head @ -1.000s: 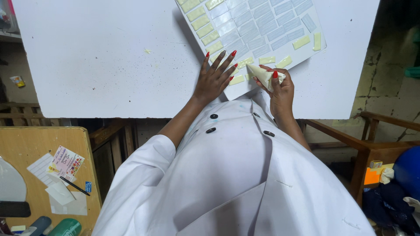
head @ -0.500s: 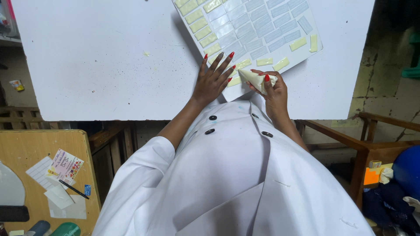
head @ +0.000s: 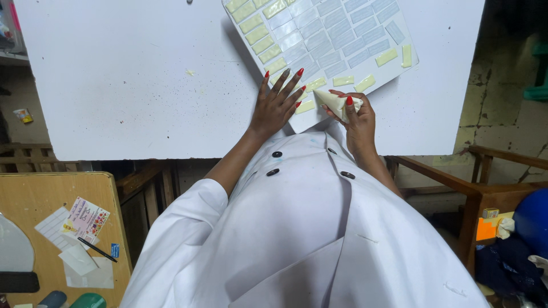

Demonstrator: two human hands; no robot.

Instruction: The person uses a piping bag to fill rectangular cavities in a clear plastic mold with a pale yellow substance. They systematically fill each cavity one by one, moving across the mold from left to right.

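Observation:
A clear mould tray [head: 365, 40] with rows of small rectangular cavities lies tilted on the white table [head: 125, 85]. Several cavities along its left and near edges hold pale yellow filling; the middle ones look empty. My left hand [head: 277, 105] rests flat, fingers spread, on the tray's near left corner. My right hand [head: 357, 117] grips a small cone-shaped piping bag [head: 334, 102] of pale cream. Its tip points left toward the cavities at the tray's near edge. I wear a white buttoned coat [head: 308, 228].
A low wooden table [head: 34, 199] at lower left carries paper slips, a colourful card [head: 85, 219] and a black pen [head: 97, 250]. A wooden frame [head: 456, 182] stands at right, with a blue object [head: 531, 219] and an orange box beside it.
My right hand has shifted the piping bag a little to the left along the tray's near edge. My left hand stays pressed on the tray.

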